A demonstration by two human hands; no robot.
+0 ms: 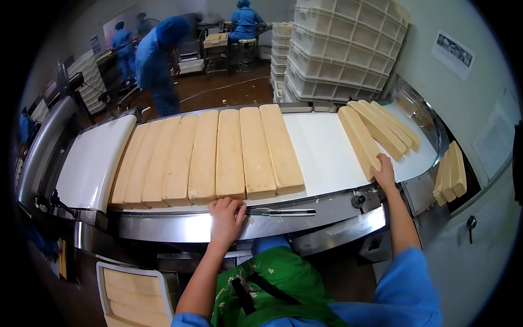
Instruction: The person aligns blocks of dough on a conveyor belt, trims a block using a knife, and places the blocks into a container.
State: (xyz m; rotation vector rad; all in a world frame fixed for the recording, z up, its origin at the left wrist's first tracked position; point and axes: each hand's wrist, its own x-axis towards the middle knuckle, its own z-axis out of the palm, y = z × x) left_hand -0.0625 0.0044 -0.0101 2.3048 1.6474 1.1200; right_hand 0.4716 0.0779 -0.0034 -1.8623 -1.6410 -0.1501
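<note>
My left hand (227, 219) is at the near edge of the belt, its bent fingers against the near ends of a row of long pale-yellow loaf-shaped blocks (229, 152). Whether anything is inside those fingers is hidden. A thin black-and-silver tool (289, 212) extends rightward from beside its thumb, along the metal edge. Further right, my right hand (384, 173) grips the near end of a single block (358, 139), which lies slanted on the white surface. Beyond it, several more blocks (389, 128) lie side by side at a slant.
Tall stacks of white crates (343, 49) stand behind the belt. More blocks (451, 173) sit at far right, and a white-rimmed crate (136, 294) of blocks is low at left. A metal machine (46, 152) borders the left end. Co-workers in blue (158, 60) are beyond.
</note>
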